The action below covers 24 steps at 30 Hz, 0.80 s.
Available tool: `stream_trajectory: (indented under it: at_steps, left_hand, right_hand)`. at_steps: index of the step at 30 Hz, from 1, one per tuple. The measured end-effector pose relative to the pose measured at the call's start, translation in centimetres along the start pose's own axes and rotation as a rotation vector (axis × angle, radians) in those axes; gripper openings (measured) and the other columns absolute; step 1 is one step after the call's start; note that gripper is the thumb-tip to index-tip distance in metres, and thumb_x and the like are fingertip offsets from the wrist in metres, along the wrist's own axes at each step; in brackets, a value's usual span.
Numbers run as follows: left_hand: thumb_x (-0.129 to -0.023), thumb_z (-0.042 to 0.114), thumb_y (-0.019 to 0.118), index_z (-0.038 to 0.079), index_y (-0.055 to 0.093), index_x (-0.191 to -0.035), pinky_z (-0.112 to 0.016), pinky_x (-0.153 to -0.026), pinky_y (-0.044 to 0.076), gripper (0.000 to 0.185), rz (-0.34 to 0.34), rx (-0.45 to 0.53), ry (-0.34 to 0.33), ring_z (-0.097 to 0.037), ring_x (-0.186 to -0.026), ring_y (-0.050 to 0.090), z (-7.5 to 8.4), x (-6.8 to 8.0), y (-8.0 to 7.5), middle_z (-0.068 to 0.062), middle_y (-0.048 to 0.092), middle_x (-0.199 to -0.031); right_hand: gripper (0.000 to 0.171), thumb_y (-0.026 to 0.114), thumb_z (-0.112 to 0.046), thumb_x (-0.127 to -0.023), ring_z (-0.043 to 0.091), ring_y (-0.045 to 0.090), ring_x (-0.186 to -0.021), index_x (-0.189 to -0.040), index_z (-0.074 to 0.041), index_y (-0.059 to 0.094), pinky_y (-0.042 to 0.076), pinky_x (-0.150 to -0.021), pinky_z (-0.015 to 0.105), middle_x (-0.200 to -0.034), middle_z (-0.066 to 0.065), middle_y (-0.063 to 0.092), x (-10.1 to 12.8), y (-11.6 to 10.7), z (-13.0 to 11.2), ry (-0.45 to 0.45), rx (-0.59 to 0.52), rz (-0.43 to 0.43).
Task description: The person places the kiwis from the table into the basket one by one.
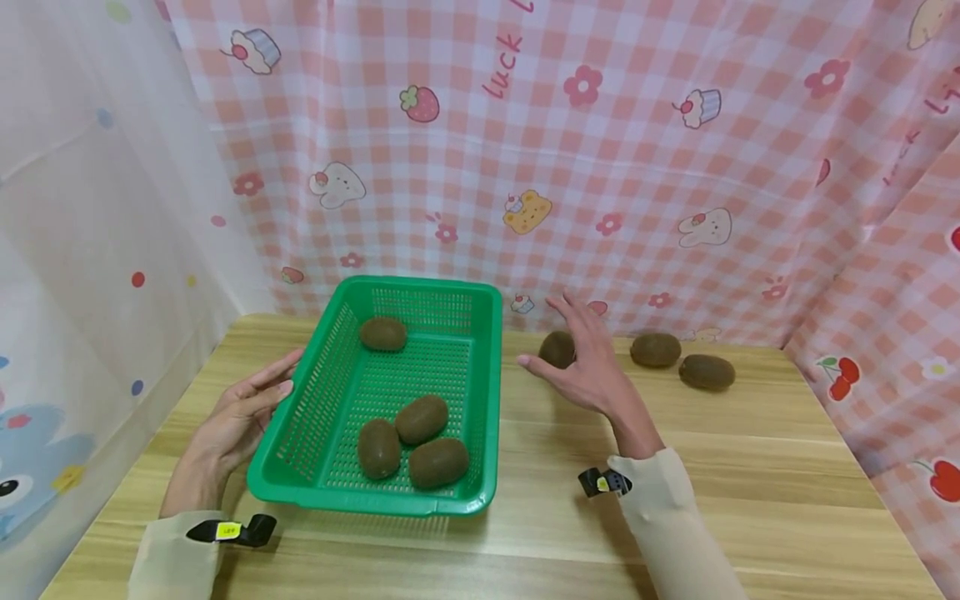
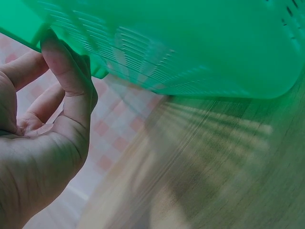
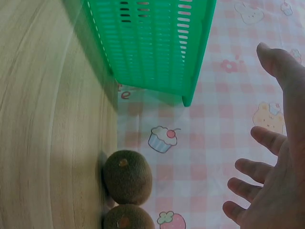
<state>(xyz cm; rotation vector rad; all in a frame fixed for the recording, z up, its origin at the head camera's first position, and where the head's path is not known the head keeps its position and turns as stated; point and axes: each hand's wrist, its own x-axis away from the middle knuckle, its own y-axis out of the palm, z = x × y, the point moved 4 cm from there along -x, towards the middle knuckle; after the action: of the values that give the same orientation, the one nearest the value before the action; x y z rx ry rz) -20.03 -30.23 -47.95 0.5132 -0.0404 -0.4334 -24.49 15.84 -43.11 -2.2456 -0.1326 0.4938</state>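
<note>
Pink "luck" (image 1: pixel 502 67) on checked cloth (image 1: pixel 480 158); yellow wrist labels (image 1: pixel 228 531) illegible.

Right hand (image 3: pixel 286 171) near two kiwis (image 3: pixel 127 177) (one partly visible) and a green basket (image 3: pixel 159 55).

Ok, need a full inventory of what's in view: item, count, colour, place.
Basket: 1, green, on the person's left side of the work area
Kiwis in basket: 4, brown, one at the far end, three at the near end
Loose kiwis: at least 3, brown, along the table's back edge; right hand may hide more
Table: 1, light wood-grain, beneath
Checked cloth: pink and white, printed, behind and at right; piece count unclear
Dotted cloth: 1, white with coloured dots, at left
Wrist devices: 2, black with yellow, one per wrist
Sleeves: 2, cream, one per arm
Left hand: 1, bare, gripping basket's left rim
Right hand: 1, bare, by leftmost loose kiwi
</note>
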Motion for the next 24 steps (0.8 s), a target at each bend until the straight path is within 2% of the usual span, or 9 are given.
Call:
stream_trajectory:
  at_steps: [9, 16, 19, 24]
  left_hand:
    - [-0.109, -0.005, 0.036, 0.011, 0.043, -0.157, -0.026, -0.087, 0.063, 0.051, -0.014, -0.001, 0.006, -0.015, -0.108, 0.074, -0.1, 0.0, 0.0, 0.001, 0.068, -0.137]
    - [-0.109, -0.006, 0.036, 0.012, 0.046, -0.155, -0.026, -0.086, 0.063, 0.051, -0.01, 0.015, -0.001, -0.015, -0.107, 0.074, 0.0, 0.0, 0.0, 0.001, 0.068, -0.136]
    - [-0.109, -0.006, 0.036, 0.012, 0.046, -0.155, -0.027, -0.086, 0.063, 0.051, -0.01, 0.024, -0.003, -0.016, -0.107, 0.074, 0.0, -0.1, 0.0, 0.0, 0.068, -0.136]
    - [-0.109, -0.006, 0.036, 0.012, 0.046, -0.155, -0.027, -0.087, 0.063, 0.051, -0.008, 0.026, -0.005, -0.016, -0.108, 0.074, -0.1, 0.0, 0.0, 0.0, 0.068, -0.136]
  right_hand:
    - [0.092, 0.075, -0.056, -0.088, 0.043, 0.011, -0.159, -0.163, -0.035, 0.026, 0.016, -0.121, 0.077, -0.173, 0.009, 0.015, 0.2, -0.7, 1.4, 0.057, -0.009, 0.023]
    - [0.095, 0.077, -0.056, -0.086, 0.037, 0.015, -0.159, -0.163, -0.029, 0.028, 0.014, -0.12, 0.078, -0.173, 0.01, 0.016, 0.4, -1.7, 2.3, 0.074, 0.019, 0.072]
    - [0.096, 0.077, -0.056, -0.087, 0.037, 0.013, -0.16, -0.164, -0.031, 0.025, 0.012, -0.12, 0.077, -0.173, 0.011, 0.015, 0.5, -2.1, 2.8, 0.091, 0.024, 0.075]
    - [0.098, 0.076, -0.057, -0.087, 0.039, 0.012, -0.16, -0.165, -0.027, 0.024, 0.011, -0.121, 0.076, -0.173, 0.013, 0.013, 0.7, -2.6, 4.0, 0.126, 0.022, 0.077]
